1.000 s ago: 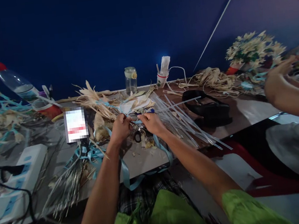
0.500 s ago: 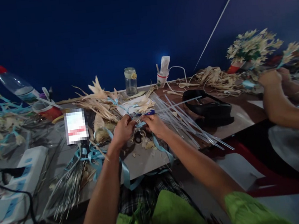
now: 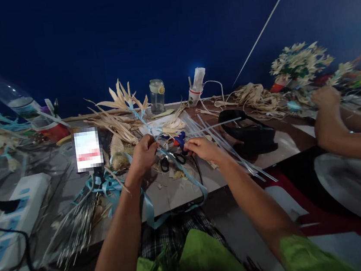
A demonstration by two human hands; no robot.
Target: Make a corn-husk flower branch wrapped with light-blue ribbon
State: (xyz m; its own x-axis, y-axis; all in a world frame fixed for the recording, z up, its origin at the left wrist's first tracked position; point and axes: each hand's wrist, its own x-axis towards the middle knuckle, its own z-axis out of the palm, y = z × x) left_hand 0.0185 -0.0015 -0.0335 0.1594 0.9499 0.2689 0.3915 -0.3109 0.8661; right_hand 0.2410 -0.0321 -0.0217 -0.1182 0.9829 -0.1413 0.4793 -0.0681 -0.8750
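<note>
My left hand [image 3: 144, 155] pinches a stem wrapped in light blue ribbon [image 3: 143, 121], with pale dried-husk flowers [image 3: 123, 99] at its upper end. From these fingers the blue ribbon [image 3: 188, 176] trails down over the table's front edge. My right hand [image 3: 201, 147] is closed at the blue and red glue gun [image 3: 180, 140], its thumb and fingertips on the blue part. Black-handled scissors [image 3: 164, 164] lie between the hands, partly beneath the ribbon.
A phone [image 3: 87, 149] stands at left, near a power strip [image 3: 17, 219] and wires [image 3: 81, 234]. Clear strips [image 3: 230, 147] and a black object [image 3: 248, 132] lie right. Behind stands a glass jar [image 3: 157, 96]. Another person's arms [image 3: 335, 122] are far right.
My right hand has moved right, away from my left hand, and onto the glue gun. The husk flowers stand more upright, and the ribbon now stretches from my left hand.
</note>
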